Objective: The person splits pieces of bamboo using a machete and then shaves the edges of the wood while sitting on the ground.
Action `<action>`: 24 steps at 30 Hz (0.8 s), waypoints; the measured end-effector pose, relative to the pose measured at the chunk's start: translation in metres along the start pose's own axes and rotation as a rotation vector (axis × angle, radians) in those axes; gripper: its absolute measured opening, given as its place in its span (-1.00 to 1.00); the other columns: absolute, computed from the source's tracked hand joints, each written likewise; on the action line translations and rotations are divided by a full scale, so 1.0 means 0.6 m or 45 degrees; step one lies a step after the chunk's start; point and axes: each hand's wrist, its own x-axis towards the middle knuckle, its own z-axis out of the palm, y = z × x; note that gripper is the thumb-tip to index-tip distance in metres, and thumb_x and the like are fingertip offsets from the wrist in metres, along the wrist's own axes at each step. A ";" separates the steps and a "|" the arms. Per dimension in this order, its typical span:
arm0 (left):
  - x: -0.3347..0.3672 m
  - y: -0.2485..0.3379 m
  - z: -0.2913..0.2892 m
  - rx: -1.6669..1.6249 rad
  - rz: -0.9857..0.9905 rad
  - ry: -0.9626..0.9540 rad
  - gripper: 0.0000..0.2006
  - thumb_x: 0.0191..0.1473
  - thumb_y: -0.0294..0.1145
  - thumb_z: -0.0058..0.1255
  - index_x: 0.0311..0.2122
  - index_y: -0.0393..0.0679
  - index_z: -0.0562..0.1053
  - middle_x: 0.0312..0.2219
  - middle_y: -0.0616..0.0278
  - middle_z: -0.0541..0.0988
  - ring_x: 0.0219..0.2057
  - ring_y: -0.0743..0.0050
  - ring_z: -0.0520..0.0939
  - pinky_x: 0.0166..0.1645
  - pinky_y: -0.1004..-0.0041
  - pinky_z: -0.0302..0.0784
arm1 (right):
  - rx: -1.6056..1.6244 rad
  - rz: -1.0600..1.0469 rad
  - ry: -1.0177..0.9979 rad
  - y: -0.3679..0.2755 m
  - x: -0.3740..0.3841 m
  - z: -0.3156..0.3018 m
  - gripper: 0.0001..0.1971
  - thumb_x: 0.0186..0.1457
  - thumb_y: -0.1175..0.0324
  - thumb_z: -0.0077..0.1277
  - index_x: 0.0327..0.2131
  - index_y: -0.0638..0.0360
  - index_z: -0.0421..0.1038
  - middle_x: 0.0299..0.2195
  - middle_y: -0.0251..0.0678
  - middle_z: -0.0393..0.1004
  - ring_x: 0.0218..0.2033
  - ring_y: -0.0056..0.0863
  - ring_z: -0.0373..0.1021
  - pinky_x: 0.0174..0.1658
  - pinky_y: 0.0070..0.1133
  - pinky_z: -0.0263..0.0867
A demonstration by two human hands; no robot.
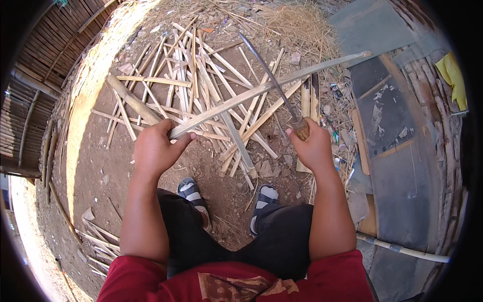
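Observation:
My left hand is closed round the near end of a long pale bamboo strip, which slants away up to the far right. In my right hand is the wooden handle of a long knife, its narrow dark blade pointing up and away to the left. The blade crosses the strip around its middle; whether they touch I cannot tell. Just beyond my left hand lies a thick round wooden stick, its near end partly hidden by the hand.
Split bamboo strips lie in a loose heap ahead, with a smaller bundle at lower left. Dark boards line the right side, a yellow cloth beside them. Dry straw lies at the back. A bamboo wall rises far left.

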 end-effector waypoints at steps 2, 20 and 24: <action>0.011 -0.014 0.017 0.047 -0.012 -0.012 -0.47 -0.10 0.08 0.45 -0.43 -0.27 0.56 -0.62 0.01 0.56 -0.55 0.02 0.63 -0.39 0.16 0.49 | -0.106 -0.238 -0.010 0.029 0.006 0.043 -0.54 0.06 0.22 0.27 -0.01 0.27 0.54 -0.35 0.05 0.63 -0.26 0.04 0.58 -0.16 -0.22 0.46; -0.108 -0.030 -0.034 0.064 0.019 0.359 -0.62 0.04 0.04 0.27 -0.37 -0.13 0.59 -0.52 0.00 0.65 -0.42 -0.11 0.69 -0.30 0.06 0.58 | -0.256 -0.448 0.197 -0.019 -0.053 -0.027 -0.61 0.09 0.15 0.26 -0.12 0.23 0.54 -0.36 0.04 0.61 -0.25 0.08 0.55 -0.19 -0.14 0.46; -0.117 -0.034 -0.034 -0.003 0.083 0.466 -0.70 -0.01 -0.10 0.23 -0.34 -0.15 0.60 -0.49 -0.04 0.66 -0.39 -0.14 0.69 -0.24 0.04 0.61 | -0.300 -0.555 0.255 -0.058 -0.102 -0.033 -0.60 0.05 0.19 0.28 -0.06 0.14 0.55 -0.33 -0.01 0.63 -0.25 0.04 0.56 -0.19 -0.19 0.48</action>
